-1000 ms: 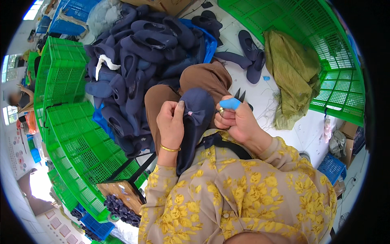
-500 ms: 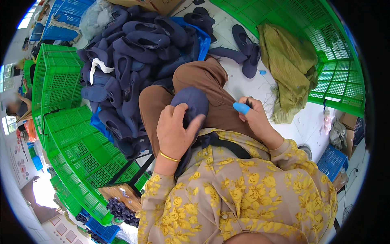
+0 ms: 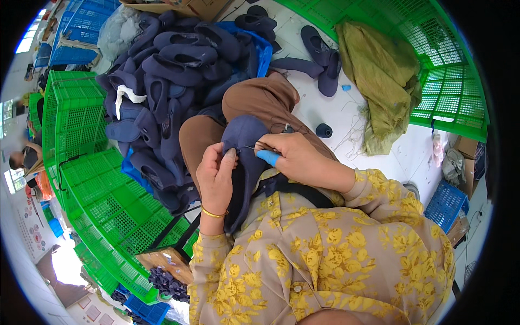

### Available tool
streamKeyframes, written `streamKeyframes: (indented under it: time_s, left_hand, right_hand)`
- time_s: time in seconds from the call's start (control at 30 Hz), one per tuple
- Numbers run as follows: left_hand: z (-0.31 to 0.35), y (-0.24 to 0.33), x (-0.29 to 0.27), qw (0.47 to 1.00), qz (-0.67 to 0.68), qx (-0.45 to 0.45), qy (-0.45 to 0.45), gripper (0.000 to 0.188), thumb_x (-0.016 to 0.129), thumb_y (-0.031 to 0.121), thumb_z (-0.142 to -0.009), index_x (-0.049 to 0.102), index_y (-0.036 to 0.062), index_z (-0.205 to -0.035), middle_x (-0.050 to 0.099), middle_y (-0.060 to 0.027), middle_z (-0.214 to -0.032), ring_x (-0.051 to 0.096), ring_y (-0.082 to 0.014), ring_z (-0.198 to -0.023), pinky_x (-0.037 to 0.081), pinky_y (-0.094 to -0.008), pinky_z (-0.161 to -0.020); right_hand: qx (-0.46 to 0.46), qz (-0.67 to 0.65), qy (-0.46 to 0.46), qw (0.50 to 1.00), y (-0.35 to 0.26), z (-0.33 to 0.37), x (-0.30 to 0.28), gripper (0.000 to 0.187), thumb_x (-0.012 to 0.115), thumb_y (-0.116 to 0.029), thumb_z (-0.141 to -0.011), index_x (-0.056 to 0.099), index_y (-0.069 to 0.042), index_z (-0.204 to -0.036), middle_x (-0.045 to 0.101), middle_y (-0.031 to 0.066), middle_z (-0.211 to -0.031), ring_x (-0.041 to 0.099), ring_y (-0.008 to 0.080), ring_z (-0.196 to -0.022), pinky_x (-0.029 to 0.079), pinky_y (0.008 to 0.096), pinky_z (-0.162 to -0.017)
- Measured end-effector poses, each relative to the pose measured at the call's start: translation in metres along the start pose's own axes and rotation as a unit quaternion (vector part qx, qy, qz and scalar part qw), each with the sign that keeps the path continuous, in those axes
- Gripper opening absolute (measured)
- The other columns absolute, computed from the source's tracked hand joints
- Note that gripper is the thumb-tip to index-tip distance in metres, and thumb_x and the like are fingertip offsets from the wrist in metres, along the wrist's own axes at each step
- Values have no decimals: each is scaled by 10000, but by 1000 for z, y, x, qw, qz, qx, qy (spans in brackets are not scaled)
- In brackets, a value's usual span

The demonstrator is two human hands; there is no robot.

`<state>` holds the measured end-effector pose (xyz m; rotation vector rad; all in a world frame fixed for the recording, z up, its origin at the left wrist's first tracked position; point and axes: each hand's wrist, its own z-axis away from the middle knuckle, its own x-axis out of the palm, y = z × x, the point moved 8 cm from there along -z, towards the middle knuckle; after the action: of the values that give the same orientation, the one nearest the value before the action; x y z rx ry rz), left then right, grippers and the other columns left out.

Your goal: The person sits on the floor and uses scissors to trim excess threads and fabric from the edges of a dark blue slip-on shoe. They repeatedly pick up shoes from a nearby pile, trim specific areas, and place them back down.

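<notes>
A navy fabric slip-on shoe (image 3: 246,132) rests in my lap, its rounded toe away from me. My left hand (image 3: 216,176) is closed on the shoe's near part, with thumb and fingers pinching the edge of its opening. Close by on the right, my right hand (image 3: 292,157) is closed in a pinch at the shoe's upper. A blue cover (image 3: 268,157) wraps one of its fingers. Something thin and dark shows between its fingertips and the shoe, too small to name. On the floor beyond the right hand stands a dark thread spool (image 3: 324,130).
A large heap of navy shoes (image 3: 179,59) lies on blue sheeting at the left front. Green plastic crates (image 3: 116,200) line the left; another green crate (image 3: 449,89) stands far right. An olive cloth (image 3: 376,81) and loose navy shoes (image 3: 327,59) lie on the white floor.
My right hand has moved left from beside my knee to the shoe. My left hand has shifted its grip to the opening's edge. The spool has come into sight.
</notes>
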<state>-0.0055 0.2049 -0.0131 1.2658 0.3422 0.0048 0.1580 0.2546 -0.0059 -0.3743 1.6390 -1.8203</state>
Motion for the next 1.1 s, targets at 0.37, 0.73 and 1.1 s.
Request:
streamKeyframes:
  time_s: [0.37,0.73,1.1]
  left_hand:
    - [1,2,2,1000,18,-7,-3,172,589,116,-921,589,-29,-1012,605,-13,-803,551,-68,-709,457,-207,-657]
    - [1,-1,-1,997,75,-35,-12,162,574,122,-931,600,-17,-1010,618,-21,-809,568,-75,-712,474,-214,-668]
    - [-1,-16,0,982,142,-122,-42,161,579,110,-921,607,-27,-1002,645,-56,-792,600,-98,-679,498,-227,-639]
  right_hand:
    - [40,16,-34,998,0,-10,12,160,550,-119,-816,636,15,-797,597,238,-719,591,400,-687,447,441,-613]
    - [61,3,-57,997,8,-9,22,124,539,-86,-827,609,-50,-923,622,180,-782,595,359,-726,446,403,-633]
    - [44,9,-28,999,12,-9,25,145,535,-92,-837,600,-78,-965,626,173,-817,598,367,-759,447,416,-657]
